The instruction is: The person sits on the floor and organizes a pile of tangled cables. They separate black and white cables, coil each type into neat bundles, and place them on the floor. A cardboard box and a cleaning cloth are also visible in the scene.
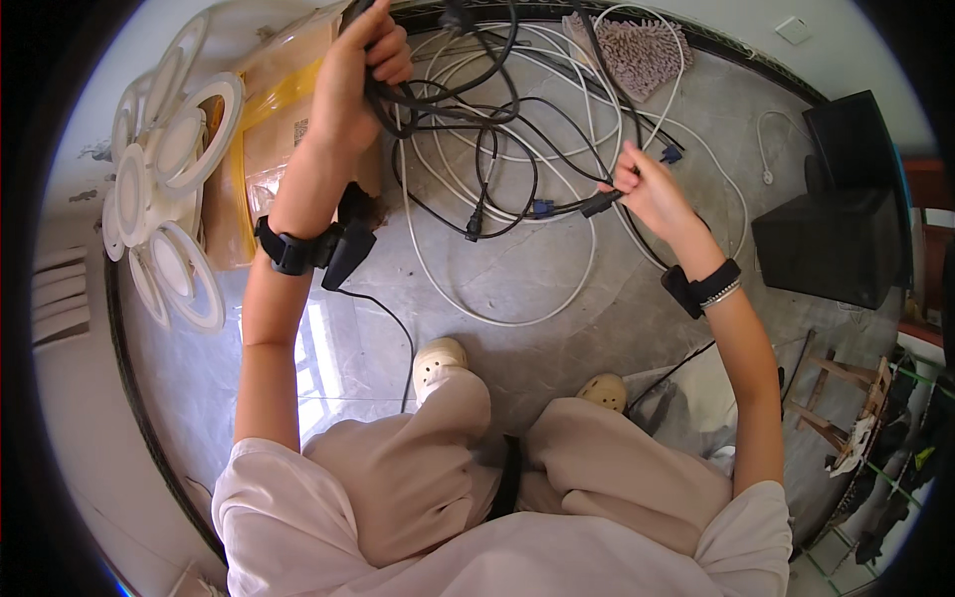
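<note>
My left hand is raised at the top middle, its fingers wrapped round looped black cables. My right hand grips a black cable near a black plug. Between the hands, black and white cables lie tangled over the grey tile floor, with a blue-ended connector, another blue connector and a black plug among them. Both wrists wear black strapped devices.
Round white lamp-like panels and cardboard packages stand at the left. A fluffy mat lies at the back. Black boxes and a small wooden frame are at the right. My legs and sandals are below.
</note>
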Available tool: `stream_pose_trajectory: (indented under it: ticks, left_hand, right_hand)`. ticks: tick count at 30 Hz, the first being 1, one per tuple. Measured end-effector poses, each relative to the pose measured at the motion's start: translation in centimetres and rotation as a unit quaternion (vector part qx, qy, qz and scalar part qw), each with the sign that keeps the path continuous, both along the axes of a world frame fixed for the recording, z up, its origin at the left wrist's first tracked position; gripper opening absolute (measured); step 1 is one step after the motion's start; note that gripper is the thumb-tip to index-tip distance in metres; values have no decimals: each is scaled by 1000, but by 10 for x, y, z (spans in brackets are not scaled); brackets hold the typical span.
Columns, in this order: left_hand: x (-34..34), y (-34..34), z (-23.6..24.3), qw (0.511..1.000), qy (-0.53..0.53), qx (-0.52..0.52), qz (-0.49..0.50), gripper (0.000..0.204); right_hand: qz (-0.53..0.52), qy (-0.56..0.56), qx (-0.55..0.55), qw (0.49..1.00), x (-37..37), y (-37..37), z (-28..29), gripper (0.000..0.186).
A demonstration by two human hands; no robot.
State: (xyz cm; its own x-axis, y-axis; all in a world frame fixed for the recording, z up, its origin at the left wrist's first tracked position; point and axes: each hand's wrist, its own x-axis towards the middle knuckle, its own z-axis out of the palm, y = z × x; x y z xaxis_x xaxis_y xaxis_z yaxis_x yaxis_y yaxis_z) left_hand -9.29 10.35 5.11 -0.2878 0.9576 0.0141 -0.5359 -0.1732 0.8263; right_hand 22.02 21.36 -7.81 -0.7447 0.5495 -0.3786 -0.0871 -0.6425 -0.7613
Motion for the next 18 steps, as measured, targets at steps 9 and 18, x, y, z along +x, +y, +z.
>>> stream_pose_trajectory:
  ticks: [9,18]
  left_hand:
    - [73,5,-54,984,163,-62,26,27]
    - [94,-18,-54,957,258,66,-114,19]
  right_hand:
    - [77,122,-294,945,-54,-70,40,27]
    - [319,55,-287,902,-60,-96,59,29]
